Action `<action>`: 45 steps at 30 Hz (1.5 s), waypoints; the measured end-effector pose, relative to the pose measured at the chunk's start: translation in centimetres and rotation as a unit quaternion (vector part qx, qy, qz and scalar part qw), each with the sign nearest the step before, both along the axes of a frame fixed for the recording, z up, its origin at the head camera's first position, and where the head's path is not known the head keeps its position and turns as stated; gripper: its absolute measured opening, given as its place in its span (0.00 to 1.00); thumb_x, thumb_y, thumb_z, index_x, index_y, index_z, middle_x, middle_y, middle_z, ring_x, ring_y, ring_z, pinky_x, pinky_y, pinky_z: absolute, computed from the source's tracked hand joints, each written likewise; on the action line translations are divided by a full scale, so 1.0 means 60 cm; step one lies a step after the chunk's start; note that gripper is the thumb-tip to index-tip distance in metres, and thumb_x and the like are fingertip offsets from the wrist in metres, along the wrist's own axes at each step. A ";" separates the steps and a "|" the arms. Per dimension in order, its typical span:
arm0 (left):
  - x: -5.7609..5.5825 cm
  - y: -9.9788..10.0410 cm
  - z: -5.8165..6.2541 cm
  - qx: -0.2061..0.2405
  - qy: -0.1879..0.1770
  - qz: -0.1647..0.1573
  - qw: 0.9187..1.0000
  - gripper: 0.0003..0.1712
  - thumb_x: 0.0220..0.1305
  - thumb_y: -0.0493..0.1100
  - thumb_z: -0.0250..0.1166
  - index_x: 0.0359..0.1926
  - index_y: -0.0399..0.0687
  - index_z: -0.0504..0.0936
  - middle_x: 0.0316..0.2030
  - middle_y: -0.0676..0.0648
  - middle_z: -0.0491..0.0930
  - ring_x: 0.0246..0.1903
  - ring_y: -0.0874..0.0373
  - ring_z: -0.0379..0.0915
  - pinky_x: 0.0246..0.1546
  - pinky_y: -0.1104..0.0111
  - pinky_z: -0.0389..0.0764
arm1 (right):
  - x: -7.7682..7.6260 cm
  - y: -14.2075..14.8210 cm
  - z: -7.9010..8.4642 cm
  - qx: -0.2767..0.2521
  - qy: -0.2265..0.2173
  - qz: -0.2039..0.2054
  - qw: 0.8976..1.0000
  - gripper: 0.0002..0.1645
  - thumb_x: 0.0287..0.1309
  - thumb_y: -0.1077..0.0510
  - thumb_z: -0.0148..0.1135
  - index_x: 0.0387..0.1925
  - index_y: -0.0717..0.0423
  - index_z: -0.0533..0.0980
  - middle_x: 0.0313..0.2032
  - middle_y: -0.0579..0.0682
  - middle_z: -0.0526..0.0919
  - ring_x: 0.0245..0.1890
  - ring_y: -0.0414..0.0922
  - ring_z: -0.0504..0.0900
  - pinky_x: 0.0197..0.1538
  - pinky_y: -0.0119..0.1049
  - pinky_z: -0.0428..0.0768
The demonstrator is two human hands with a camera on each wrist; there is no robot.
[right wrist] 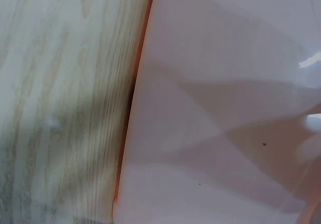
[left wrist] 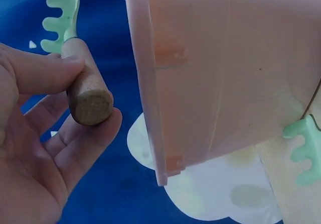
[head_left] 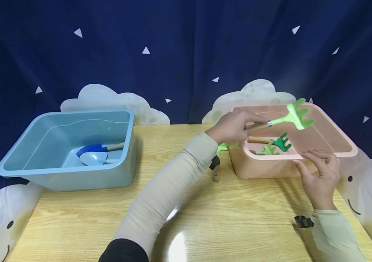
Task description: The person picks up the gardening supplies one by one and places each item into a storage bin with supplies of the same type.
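Observation:
My left hand (head_left: 233, 127) grips the wooden handle of a light green hand rake (head_left: 297, 114), held over the pink tub (head_left: 267, 167). The left wrist view shows thumb and fingers round the handle (left wrist: 90, 88), with the tines pointing away. Inside the pink tub lie a dark green hand rake (head_left: 282, 142) and a light green one (head_left: 267, 149). My right hand (head_left: 321, 178) holds the tub's near rim, thumb on the outer side. The right wrist view is mostly filled by the tub's wall (right wrist: 200, 133), with the fingers barely showing at the right edge.
Another light green rake (head_left: 222, 147) lies on the wooden table (head_left: 225, 218) left of the pink tub, partly hidden by my left wrist. At left stands a blue tub (head_left: 91, 178) with a blue trowel (head_left: 89, 149) and a pale blue one (head_left: 93, 158). A dark blue curtain (head_left: 172, 54) hangs behind.

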State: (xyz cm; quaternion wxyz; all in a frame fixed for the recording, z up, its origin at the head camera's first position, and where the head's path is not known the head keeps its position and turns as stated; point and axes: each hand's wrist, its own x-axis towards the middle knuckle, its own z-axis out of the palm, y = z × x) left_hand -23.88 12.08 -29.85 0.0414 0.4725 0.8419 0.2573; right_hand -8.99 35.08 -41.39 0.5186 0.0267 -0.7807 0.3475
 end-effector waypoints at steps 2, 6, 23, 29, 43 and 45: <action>0.002 0.003 -0.001 -0.006 -0.003 0.002 1.000 0.37 0.60 0.29 0.57 0.62 0.73 0.78 0.62 0.64 0.77 0.54 0.70 0.72 0.27 0.75 0.66 | 0.004 -0.009 0.009 -0.005 0.003 0.007 1.000 0.33 0.50 0.46 0.75 0.33 0.78 0.81 0.45 0.25 0.75 0.54 0.27 0.71 0.62 0.27 0.60; -0.001 0.008 -0.002 -0.010 0.002 0.005 1.000 0.36 0.61 0.28 0.56 0.62 0.72 0.78 0.62 0.64 0.76 0.58 0.73 0.71 0.33 0.76 0.70 | 0.009 -0.018 0.018 -0.009 0.002 0.010 1.000 0.33 0.50 0.47 0.75 0.32 0.79 0.80 0.44 0.25 0.76 0.53 0.26 0.71 0.62 0.27 0.61; -0.024 0.033 0.020 -0.046 -0.017 0.021 0.999 0.32 0.64 0.33 0.59 0.62 0.73 0.78 0.62 0.67 0.77 0.60 0.70 0.72 0.52 0.77 0.71 | 0.012 -0.011 0.016 -0.006 -0.008 -0.001 1.000 0.35 0.50 0.45 0.75 0.33 0.79 0.80 0.46 0.24 0.75 0.55 0.27 0.70 0.63 0.28 0.59; -0.024 0.036 0.016 -0.044 -0.030 0.008 0.999 0.30 0.65 0.34 0.60 0.62 0.72 0.78 0.63 0.66 0.77 0.63 0.70 0.70 0.56 0.78 0.70 | 0.013 -0.009 0.013 -0.010 -0.014 -0.002 1.000 0.32 0.50 0.48 0.75 0.34 0.78 0.80 0.46 0.24 0.75 0.56 0.28 0.70 0.64 0.29 0.59; -0.024 0.045 0.010 -0.026 -0.013 -0.001 1.000 0.29 0.66 0.35 0.59 0.62 0.71 0.78 0.62 0.64 0.77 0.60 0.71 0.73 0.49 0.77 0.71 | 0.008 -0.010 0.012 -0.010 -0.013 0.004 1.000 0.32 0.49 0.48 0.76 0.33 0.78 0.80 0.45 0.25 0.75 0.55 0.29 0.70 0.64 0.30 0.58; -0.021 0.049 0.013 -0.032 -0.007 0.000 0.999 0.30 0.65 0.34 0.59 0.62 0.71 0.79 0.62 0.65 0.77 0.61 0.71 0.72 0.50 0.77 0.71 | 0.006 -0.009 0.011 -0.008 -0.010 0.004 1.000 0.33 0.49 0.46 0.76 0.33 0.78 0.80 0.45 0.24 0.75 0.55 0.28 0.70 0.64 0.30 0.58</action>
